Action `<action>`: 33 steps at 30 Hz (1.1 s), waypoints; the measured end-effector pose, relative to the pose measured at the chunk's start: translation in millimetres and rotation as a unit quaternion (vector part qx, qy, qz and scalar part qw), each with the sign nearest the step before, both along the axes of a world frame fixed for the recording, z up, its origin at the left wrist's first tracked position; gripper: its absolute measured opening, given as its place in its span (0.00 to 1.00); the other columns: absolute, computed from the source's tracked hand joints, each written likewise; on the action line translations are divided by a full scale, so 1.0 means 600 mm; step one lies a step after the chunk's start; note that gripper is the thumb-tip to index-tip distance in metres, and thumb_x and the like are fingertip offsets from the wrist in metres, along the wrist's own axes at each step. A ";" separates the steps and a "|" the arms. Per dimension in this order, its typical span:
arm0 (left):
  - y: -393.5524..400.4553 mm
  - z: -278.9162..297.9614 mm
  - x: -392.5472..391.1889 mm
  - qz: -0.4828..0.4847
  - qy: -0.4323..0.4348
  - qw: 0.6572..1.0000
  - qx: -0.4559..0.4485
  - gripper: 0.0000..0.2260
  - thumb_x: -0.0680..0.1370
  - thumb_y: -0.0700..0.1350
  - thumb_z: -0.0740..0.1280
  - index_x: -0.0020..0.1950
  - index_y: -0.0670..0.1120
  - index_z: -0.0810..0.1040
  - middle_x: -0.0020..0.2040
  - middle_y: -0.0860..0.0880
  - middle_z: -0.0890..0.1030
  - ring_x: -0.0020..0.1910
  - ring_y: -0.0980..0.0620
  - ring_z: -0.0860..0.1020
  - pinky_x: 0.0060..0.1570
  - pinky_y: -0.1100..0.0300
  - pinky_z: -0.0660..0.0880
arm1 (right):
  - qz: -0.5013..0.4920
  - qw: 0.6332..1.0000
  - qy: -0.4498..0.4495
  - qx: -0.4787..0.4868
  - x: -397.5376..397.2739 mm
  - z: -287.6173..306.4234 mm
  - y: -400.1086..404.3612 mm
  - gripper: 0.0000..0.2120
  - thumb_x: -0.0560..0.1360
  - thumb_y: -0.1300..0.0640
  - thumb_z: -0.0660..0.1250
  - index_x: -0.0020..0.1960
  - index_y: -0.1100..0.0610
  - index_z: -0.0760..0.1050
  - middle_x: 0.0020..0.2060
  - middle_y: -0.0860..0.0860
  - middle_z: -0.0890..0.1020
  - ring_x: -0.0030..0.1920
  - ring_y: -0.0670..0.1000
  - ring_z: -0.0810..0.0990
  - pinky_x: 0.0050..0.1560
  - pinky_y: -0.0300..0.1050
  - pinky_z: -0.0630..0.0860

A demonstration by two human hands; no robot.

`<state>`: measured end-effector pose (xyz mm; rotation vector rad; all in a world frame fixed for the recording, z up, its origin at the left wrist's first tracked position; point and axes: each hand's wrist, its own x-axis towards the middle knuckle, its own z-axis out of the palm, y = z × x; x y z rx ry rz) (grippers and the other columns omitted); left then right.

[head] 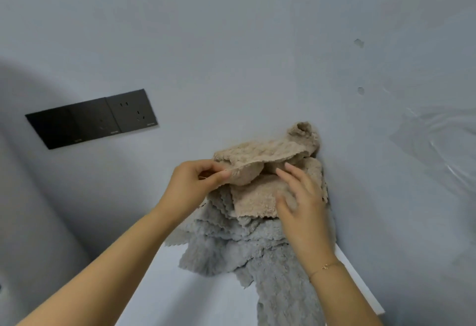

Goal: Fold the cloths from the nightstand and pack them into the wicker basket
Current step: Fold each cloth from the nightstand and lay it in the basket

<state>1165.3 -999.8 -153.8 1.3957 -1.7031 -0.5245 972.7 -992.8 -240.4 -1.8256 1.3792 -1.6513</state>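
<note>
head view: left hand (192, 184) pinches the edge of the top beige cloth (260, 153) on the nightstand (360, 274) pile; right hand (298, 202), fingers straight, rests just below it. best to peel it clear of the grey cloths (244, 245) underneath; no basket in sight

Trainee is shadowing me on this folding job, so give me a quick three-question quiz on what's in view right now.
1. True or false: the left hand pinches an edge of the top beige cloth.
2. What colour are the cloths at the bottom of the pile?
3. The right hand is: A) gripping the wall sockets, B) open over the beige cloths, C) out of view.

Key: 1 true; 2 grey; 3 B.
</note>
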 end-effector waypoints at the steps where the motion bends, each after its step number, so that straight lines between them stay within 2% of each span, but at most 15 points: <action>1: 0.015 0.007 0.011 0.001 0.002 1.000 0.008 0.04 0.75 0.47 0.72 0.42 0.49 0.85 0.33 0.55 0.83 0.33 0.60 0.77 0.37 0.65 0.74 | -0.001 1.000 0.010 -0.008 0.004 0.000 0.005 0.23 0.77 0.64 0.65 0.70 0.49 0.71 0.70 0.40 0.65 0.70 0.36 0.59 0.61 0.16 0.51; 3: 0.043 0.016 0.027 -0.004 -0.001 1.000 0.025 0.05 0.74 0.48 0.73 0.43 0.48 0.85 0.38 0.51 0.85 0.38 0.57 0.81 0.42 0.62 0.77 | -0.007 0.999 0.031 -0.031 0.010 0.000 0.012 0.27 0.76 0.64 0.67 0.72 0.48 0.68 0.72 0.40 0.62 0.73 0.41 0.57 0.66 0.21 0.50; 6: 0.085 0.015 0.048 -0.021 0.001 0.999 0.049 0.04 0.74 0.46 0.72 0.43 0.46 0.85 0.37 0.50 0.84 0.32 0.58 0.77 0.36 0.68 0.72 | -0.029 0.994 0.093 -0.040 0.024 -0.006 0.018 0.29 0.75 0.62 0.70 0.72 0.47 0.67 0.74 0.45 0.63 0.75 0.49 0.58 0.72 0.38 0.54; 8: 0.108 0.013 0.062 -0.033 0.016 0.997 0.065 0.04 0.74 0.45 0.72 0.43 0.46 0.85 0.38 0.49 0.85 0.32 0.55 0.76 0.35 0.65 0.73 | -0.058 0.992 0.104 -0.044 0.034 -0.015 0.017 0.23 0.74 0.63 0.71 0.67 0.51 0.75 0.69 0.48 0.72 0.70 0.52 0.65 0.72 0.51 0.63; 10: 0.128 0.009 0.085 -0.035 0.023 0.996 0.075 0.04 0.75 0.45 0.71 0.45 0.46 0.85 0.40 0.49 0.85 0.36 0.54 0.80 0.41 0.66 0.76 | -0.078 0.993 0.087 -0.026 0.042 -0.020 0.022 0.16 0.72 0.66 0.70 0.58 0.53 0.81 0.58 0.49 0.80 0.62 0.54 0.72 0.65 0.58 0.70; 14: 0.149 -0.008 0.150 -0.013 -0.037 0.996 0.078 0.06 0.79 0.44 0.67 0.45 0.46 0.83 0.38 0.47 0.84 0.41 0.46 0.82 0.50 0.55 0.77 | -0.042 0.995 0.085 -0.025 0.041 -0.004 0.036 0.12 0.74 0.64 0.70 0.53 0.52 0.83 0.48 0.46 0.84 0.53 0.51 0.79 0.58 0.52 0.74; 16: 0.155 -0.017 0.181 0.001 -0.034 0.997 0.074 0.07 0.80 0.42 0.65 0.45 0.45 0.81 0.38 0.45 0.84 0.40 0.43 0.81 0.48 0.54 0.77 | 0.015 0.999 0.035 -0.008 0.044 0.019 0.054 0.11 0.75 0.63 0.71 0.52 0.50 0.83 0.48 0.44 0.84 0.52 0.43 0.80 0.55 0.37 0.74; 17: 0.157 -0.018 0.192 0.009 -0.023 0.997 0.067 0.08 0.81 0.42 0.64 0.45 0.44 0.80 0.38 0.44 0.83 0.40 0.44 0.81 0.47 0.55 0.78 | 0.050 0.999 -0.003 0.010 0.045 0.030 0.066 0.11 0.75 0.63 0.71 0.50 0.48 0.82 0.47 0.41 0.84 0.51 0.38 0.80 0.52 0.29 0.72; 18: 0.160 -0.017 0.204 0.018 -0.004 0.998 0.058 0.08 0.81 0.42 0.63 0.46 0.43 0.80 0.39 0.43 0.83 0.39 0.45 0.82 0.45 0.58 0.79 | 0.083 0.995 -0.045 0.034 0.049 0.038 0.076 0.11 0.74 0.63 0.71 0.49 0.47 0.82 0.46 0.40 0.83 0.51 0.34 0.79 0.49 0.25 0.71; 20: 0.163 -0.012 0.225 0.034 0.056 0.997 0.042 0.08 0.82 0.42 0.62 0.48 0.41 0.79 0.42 0.43 0.83 0.42 0.49 0.83 0.46 0.63 0.79 | 0.124 0.984 -0.112 0.066 0.058 0.050 0.090 0.08 0.74 0.61 0.71 0.48 0.49 0.83 0.44 0.42 0.85 0.49 0.36 0.81 0.47 0.26 0.73; 23: 0.167 0.000 0.253 0.051 0.107 0.993 0.012 0.08 0.82 0.42 0.60 0.50 0.40 0.77 0.45 0.46 0.84 0.47 0.52 0.83 0.50 0.63 0.79 | 0.128 0.976 -0.163 0.070 0.076 0.073 0.102 0.04 0.73 0.57 0.72 0.47 0.51 0.84 0.40 0.44 0.86 0.44 0.40 0.82 0.45 0.30 0.76; 26: 0.161 0.031 0.269 0.073 0.054 0.994 -0.054 0.07 0.82 0.43 0.60 0.47 0.45 0.76 0.42 0.50 0.83 0.44 0.58 0.82 0.49 0.65 0.77 | 0.105 0.980 -0.161 0.058 0.099 0.120 0.089 0.04 0.74 0.56 0.72 0.48 0.53 0.83 0.38 0.45 0.84 0.37 0.37 0.78 0.38 0.27 0.73; 29: 0.141 0.072 0.280 0.097 -0.020 0.991 -0.095 0.06 0.82 0.44 0.61 0.47 0.47 0.76 0.41 0.52 0.80 0.40 0.59 0.78 0.42 0.69 0.72 | 0.111 0.972 -0.194 0.077 0.122 0.179 0.050 0.07 0.76 0.58 0.70 0.52 0.58 0.81 0.36 0.48 0.82 0.33 0.42 0.77 0.29 0.31 0.73; 31: 0.122 0.099 0.289 0.114 -0.048 0.988 -0.088 0.06 0.82 0.45 0.61 0.49 0.46 0.76 0.42 0.50 0.80 0.42 0.53 0.77 0.41 0.64 0.72 | 0.124 0.964 -0.211 0.100 0.139 0.218 0.020 0.10 0.77 0.59 0.69 0.56 0.61 0.79 0.43 0.53 0.83 0.38 0.46 0.80 0.28 0.34 0.76; 33: 0.105 0.124 0.297 0.129 -0.061 0.986 -0.086 0.05 0.82 0.44 0.61 0.51 0.47 0.76 0.44 0.50 0.79 0.44 0.51 0.76 0.41 0.64 0.71 | 0.127 0.962 -0.222 0.094 0.154 0.249 -0.002 0.13 0.77 0.60 0.69 0.60 0.64 0.77 0.48 0.56 0.83 0.44 0.48 0.82 0.34 0.36 0.80</action>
